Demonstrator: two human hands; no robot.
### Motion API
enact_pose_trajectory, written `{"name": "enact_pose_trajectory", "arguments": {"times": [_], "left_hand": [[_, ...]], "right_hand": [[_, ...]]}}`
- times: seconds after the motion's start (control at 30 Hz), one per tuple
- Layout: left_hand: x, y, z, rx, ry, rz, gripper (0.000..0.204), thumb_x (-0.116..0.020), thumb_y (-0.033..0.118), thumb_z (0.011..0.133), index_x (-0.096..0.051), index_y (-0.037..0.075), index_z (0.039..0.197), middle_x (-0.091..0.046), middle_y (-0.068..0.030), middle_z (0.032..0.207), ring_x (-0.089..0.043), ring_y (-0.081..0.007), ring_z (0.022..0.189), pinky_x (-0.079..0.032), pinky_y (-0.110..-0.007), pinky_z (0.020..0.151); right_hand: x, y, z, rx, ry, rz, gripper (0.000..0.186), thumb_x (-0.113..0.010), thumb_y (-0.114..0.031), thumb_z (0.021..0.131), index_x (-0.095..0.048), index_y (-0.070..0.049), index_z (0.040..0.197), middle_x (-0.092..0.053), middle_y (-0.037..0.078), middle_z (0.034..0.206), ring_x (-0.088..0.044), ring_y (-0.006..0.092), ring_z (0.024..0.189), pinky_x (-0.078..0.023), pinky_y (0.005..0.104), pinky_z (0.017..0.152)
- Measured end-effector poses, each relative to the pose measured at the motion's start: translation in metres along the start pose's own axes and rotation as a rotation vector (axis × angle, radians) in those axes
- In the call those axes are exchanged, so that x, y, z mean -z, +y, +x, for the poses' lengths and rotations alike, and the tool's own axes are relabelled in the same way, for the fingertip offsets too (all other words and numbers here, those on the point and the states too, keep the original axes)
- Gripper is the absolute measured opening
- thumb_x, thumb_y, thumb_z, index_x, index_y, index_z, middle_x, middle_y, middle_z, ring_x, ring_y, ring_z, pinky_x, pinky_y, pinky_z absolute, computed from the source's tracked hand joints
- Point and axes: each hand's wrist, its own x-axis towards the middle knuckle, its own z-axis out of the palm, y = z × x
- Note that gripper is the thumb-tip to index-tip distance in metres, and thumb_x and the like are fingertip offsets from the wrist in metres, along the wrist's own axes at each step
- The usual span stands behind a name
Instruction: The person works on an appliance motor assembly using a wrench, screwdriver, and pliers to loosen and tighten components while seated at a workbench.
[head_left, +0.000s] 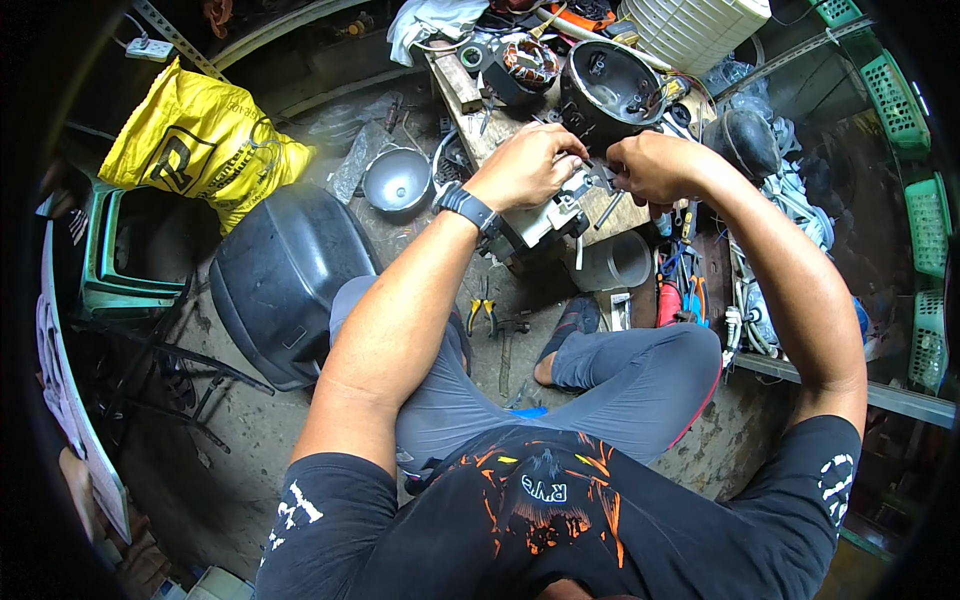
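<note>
Both of my hands are over a low wooden bench (495, 122), at a cream and dark mechanical part (540, 226) near its front edge. My left hand (528, 168), below a dark wristwatch (468, 208), rests on top of this part with thumb and fingers pinched together. Across from it, my right hand (652, 166) has its fingers curled inward at the part's right side. What either set of fingertips grips is too small or hidden to make out. A short grey rod (607, 210) sticks out below the right hand.
Behind the hands stand a round black housing (612, 82) and a copper-wound motor coil (530, 62). Pliers and other hand tools (680, 280) hang at the bench's right. Yellow-handled pliers (483, 308) and a hammer (507, 355) lie on the floor; a metal bowl (397, 180) sits left.
</note>
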Motion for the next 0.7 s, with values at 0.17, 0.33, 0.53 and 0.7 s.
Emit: {"name": "enact_pose_trajectory", "arguments": {"times": [0.17,0.33,0.53,0.7], "left_hand": [[-0.005,-0.003,0.006,0.06,-0.033,-0.037,0.024,-0.066,0.018,0.096,-0.076,0.005,0.112,-0.075,-0.0162,0.111,-0.069,-0.0337,0.11,-0.053,-0.043,0.099],[-0.01,-0.008,0.006,0.08,-0.027,-0.066,0.023,-0.065,0.018,0.096,-0.076,0.005,0.111,-0.075,-0.0165,0.11,-0.069,-0.0344,0.109,-0.054,-0.043,0.099],[-0.008,-0.003,0.007,0.026,0.019,-0.032,0.024,-0.065,0.019,0.097,-0.077,0.004,0.11,-0.074,-0.0181,0.11,-0.069,-0.0365,0.109,-0.053,-0.046,0.098],[-0.005,-0.005,0.012,0.069,-0.039,-0.057,0.023,-0.064,0.018,0.097,-0.077,0.005,0.111,-0.073,-0.0189,0.113,-0.067,-0.0367,0.114,-0.052,-0.047,0.102]], "right_hand": [[0.009,-0.003,-0.005,-0.154,-0.134,0.295,0.025,-0.053,-0.016,0.098,-0.067,0.003,0.105,-0.076,0.014,0.08,-0.075,0.0222,0.062,-0.059,0.0392,0.049],[0.01,-0.008,0.003,-0.268,-0.2,0.358,0.025,-0.053,-0.016,0.099,-0.067,0.005,0.096,-0.075,0.013,0.076,-0.071,0.0202,0.058,-0.055,0.0361,0.046],[0.006,-0.001,0.01,-0.338,-0.275,0.686,0.023,-0.055,-0.012,0.101,-0.066,0.008,0.095,-0.073,0.014,0.074,-0.07,0.0195,0.057,-0.057,0.0328,0.052],[0.011,-0.008,0.013,-0.363,-0.289,0.623,0.025,-0.057,-0.015,0.103,-0.065,0.008,0.096,-0.073,0.014,0.074,-0.07,0.0193,0.057,-0.056,0.0333,0.051]]}}
